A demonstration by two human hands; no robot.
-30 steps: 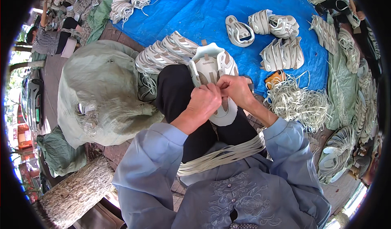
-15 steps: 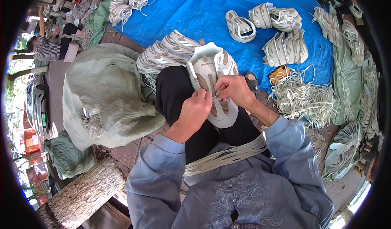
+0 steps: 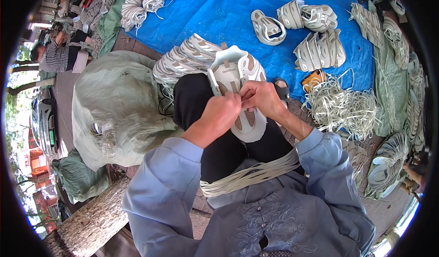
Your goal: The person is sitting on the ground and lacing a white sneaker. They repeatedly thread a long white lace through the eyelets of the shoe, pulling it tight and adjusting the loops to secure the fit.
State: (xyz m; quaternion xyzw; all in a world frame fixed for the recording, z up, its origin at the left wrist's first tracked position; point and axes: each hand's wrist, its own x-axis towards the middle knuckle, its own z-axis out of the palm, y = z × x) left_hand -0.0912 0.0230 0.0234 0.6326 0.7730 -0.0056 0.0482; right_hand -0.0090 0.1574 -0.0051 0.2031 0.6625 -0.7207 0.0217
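A white and tan shoe upper without a sole lies across my black-clad thighs, its toe toward me. My left hand is closed in a pinch over the lacing area, knuckles up. Right beside it my right hand pinches too, and the fingertips of both hands almost meet. Between them is a pale shoelace, mostly hidden by the fingers. A bundle of cream shoelaces stretches over my lap.
Stacked shoe uppers stand beyond my left knee, next to a large greyish sack. On the blue tarp sit more uppers and a tangled shoelace pile. A tree trunk lies lower left. Another person sits far left.
My left hand has moved up and right toward the right hand, closing the gap between them. The shoe upper has barely shifted. The far-left person's raised arm has come down.
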